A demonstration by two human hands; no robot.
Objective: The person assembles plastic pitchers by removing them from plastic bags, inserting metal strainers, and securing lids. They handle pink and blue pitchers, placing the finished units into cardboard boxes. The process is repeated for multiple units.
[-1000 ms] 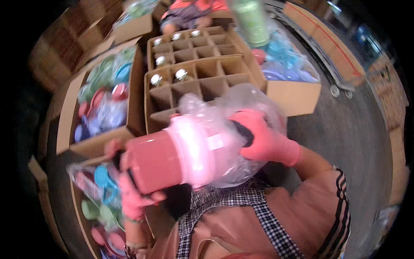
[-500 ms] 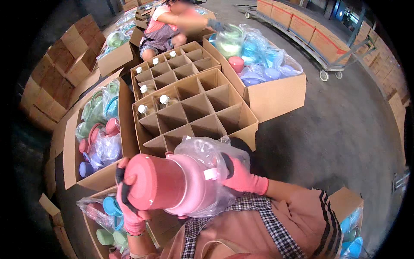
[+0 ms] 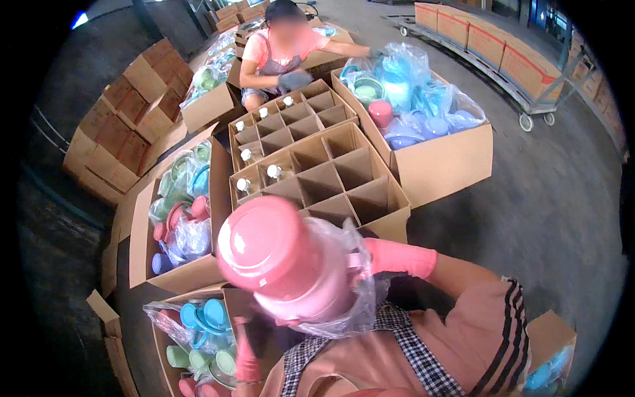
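Note:
A pink jug [image 3: 301, 291], which looks like a vacuum flask, is tilted in front of my chest with its darker pink round end [image 3: 254, 241] facing up and left. Clear plastic bagging [image 3: 360, 311] hangs around its other end. My right hand [image 3: 397, 258], in a pink glove, grips the jug from the right; its fingers are hidden behind the jug and bag. Lower down, my left hand [image 3: 247, 357], gloved in pink, is apart from the jug, beside the lower-left carton [image 3: 159, 344]. Its fingers are blurred.
Ahead are two cartons with cardboard dividers [image 3: 331, 178], holding several white-capped bottles [image 3: 274, 172]. Cartons of bagged coloured plastic parts [image 3: 443, 169] stand around them. A co-worker [image 3: 278, 59] crouches at the back, reaching right. Behind is a loaded trolley [image 3: 489, 73].
My left hand has let go of the jug's darker end and dropped below it. That end has swung upward. The co-worker's arm has shifted, and the whole view has moved slightly.

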